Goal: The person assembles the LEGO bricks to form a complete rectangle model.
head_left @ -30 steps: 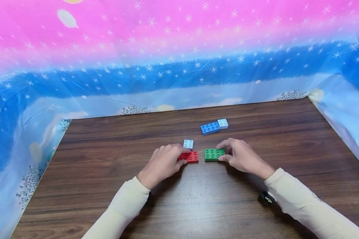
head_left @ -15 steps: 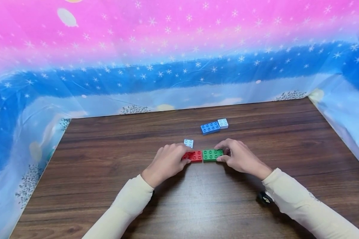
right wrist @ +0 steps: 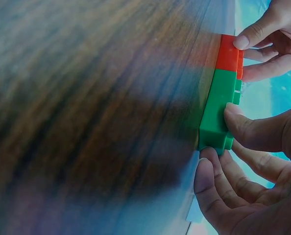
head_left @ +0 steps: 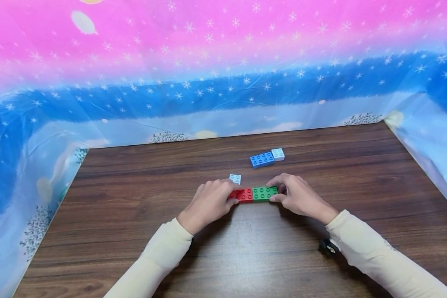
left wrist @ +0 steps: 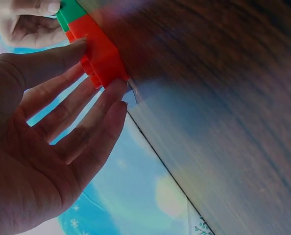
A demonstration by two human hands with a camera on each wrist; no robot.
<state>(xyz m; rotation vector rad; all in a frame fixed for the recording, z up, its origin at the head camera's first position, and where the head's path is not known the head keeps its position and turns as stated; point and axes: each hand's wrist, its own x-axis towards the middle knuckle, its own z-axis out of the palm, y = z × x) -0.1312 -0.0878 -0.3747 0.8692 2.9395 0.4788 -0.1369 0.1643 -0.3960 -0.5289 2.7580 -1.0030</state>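
A red building brick point(head_left: 247, 195) and a green building brick point(head_left: 264, 193) lie end to end on the table, their short ends meeting, studs up. My left hand point(head_left: 211, 199) pinches the red brick between thumb and fingers at its left end, covering part of it. At the other end, my right hand point(head_left: 301, 195) grips the green brick, thumb on the near long side. In the right wrist view the green brick point(right wrist: 218, 110) and red brick point(right wrist: 227, 53) form one straight row. A small white brick point(head_left: 235, 178) sits just behind the red one, partly hidden by my left hand.
Farther back on the wooden table point(head_left: 134, 215) a blue brick point(head_left: 262, 159) lies against another small white brick point(head_left: 278, 154). Patterned pink and blue cloth point(head_left: 208, 82) hangs along the back and sides of the table.
Red brick and left hand have moved right, and the green brick has shifted slightly left with my right hand. The gap between the two bricks has closed.
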